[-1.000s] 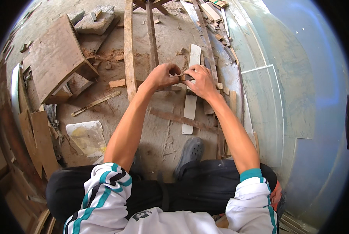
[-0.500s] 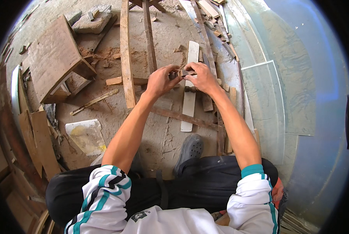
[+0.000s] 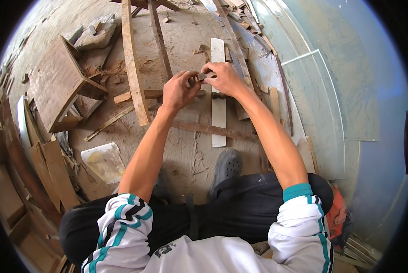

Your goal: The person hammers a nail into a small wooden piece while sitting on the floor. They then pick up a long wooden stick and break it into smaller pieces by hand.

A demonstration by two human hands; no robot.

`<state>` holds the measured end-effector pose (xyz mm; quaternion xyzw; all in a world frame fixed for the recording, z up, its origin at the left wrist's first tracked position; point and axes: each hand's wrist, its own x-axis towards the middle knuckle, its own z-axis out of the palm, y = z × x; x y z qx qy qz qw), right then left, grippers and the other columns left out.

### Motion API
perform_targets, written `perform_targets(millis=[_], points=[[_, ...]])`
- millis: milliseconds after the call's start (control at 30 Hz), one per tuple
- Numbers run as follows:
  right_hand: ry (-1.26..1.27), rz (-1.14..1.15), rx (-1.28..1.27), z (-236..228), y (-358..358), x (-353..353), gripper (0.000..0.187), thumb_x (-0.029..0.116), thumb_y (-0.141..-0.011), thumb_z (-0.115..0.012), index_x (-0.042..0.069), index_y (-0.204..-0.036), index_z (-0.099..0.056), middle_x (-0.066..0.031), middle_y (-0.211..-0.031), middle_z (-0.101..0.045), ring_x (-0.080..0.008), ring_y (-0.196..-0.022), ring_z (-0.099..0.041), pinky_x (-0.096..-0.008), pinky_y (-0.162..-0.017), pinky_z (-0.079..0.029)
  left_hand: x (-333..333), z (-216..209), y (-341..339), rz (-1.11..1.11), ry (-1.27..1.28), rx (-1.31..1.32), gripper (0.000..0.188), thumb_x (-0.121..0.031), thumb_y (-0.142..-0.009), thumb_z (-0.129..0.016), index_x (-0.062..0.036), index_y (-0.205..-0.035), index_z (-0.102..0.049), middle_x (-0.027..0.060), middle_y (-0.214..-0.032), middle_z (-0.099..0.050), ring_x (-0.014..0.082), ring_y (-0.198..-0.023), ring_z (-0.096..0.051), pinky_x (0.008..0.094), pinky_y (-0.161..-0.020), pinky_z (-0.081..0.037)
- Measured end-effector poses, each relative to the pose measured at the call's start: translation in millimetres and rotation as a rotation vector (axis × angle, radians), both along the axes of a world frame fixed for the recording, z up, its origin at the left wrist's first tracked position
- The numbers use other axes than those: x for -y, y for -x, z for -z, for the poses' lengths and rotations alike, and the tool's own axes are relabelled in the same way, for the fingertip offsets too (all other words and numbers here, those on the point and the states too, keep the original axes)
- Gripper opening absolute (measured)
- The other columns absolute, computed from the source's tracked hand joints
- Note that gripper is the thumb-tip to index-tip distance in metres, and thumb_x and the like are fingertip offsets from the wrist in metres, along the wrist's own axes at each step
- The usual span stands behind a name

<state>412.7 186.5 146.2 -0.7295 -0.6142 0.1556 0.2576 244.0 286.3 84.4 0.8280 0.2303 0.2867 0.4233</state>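
Observation:
Both arms reach forward, and the hands meet above the floor. My left hand [image 3: 179,91] is closed, its thumb and fingers pinching a small dark grey-brown block [image 3: 201,77]. At the block's other end, my right hand [image 3: 224,79] grips with thumb and fingertips. The fingers cover much of the block, so its exact kind cannot be made out. Below the hands lies a long narrow white board [image 3: 219,118], with a dark rod-like piece [image 3: 218,95] across it near the right wrist. A dark wooden strip [image 3: 208,128] crosses the same board lower down.
A wooden frame with long legs [image 3: 133,68] stands ahead on the left. Beyond it is a box-like wooden piece [image 3: 58,86]. Glass sheets [image 3: 318,104] lie to the right, beside scattered offcuts [image 3: 240,16]. A grey clog [image 3: 226,168] is near the board's lower end.
The view has shifted slightly, so the floor things sit a little differently. Both hands have stayed together on the small block, which now appears slightly more tilted.

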Motion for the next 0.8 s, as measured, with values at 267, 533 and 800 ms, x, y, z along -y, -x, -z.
perform_targets(millis=[267, 533, 800], points=[[0.037, 0.004, -0.029, 1.1, -1.6, -0.2, 0.027, 0.011, -0.080, -0.076, 0.001, -0.104, -0.068, -0.0196, -0.098, -0.072, -0.0366, -0.097, -0.069, -0.0432, -0.087, -0.053, 3.0, -0.6, -2.9, -0.046, -0.073, -0.019, 0.032, -0.022, -0.080, -0.079, -0.0072, -0.108, -0.074, 0.0096, -0.098, -0.073, 0.0245, -0.083, -0.072, 0.0345, -0.075, -0.057], [-0.029, -0.034, 0.024, 7.6, -4.0, 0.0, 0.027, 0.010, -0.080, -0.075, 0.001, -0.104, -0.067, -0.0202, -0.098, -0.072, -0.0377, -0.097, -0.068, -0.0439, -0.087, -0.053, 2.2, 5.6, -5.1, -0.041, -0.096, 0.047, 0.033, -0.021, -0.080, -0.079, -0.0057, -0.108, -0.074, 0.0098, -0.094, -0.074, 0.0230, -0.078, -0.071, 0.0339, -0.073, -0.056], [-0.025, -0.014, 0.082, 8.1, -1.4, 1.9, 0.027, 0.011, -0.079, -0.075, 0.002, -0.101, -0.064, -0.0177, -0.097, -0.070, -0.0365, -0.099, -0.066, -0.0437, -0.090, -0.051, -2.6, -3.3, -3.9, 0.016, 0.149, -0.077, 0.037, -0.026, -0.083, -0.082, -0.0003, -0.108, -0.072, 0.0074, -0.090, -0.072, 0.0118, -0.078, -0.065, 0.0283, -0.074, -0.053]])
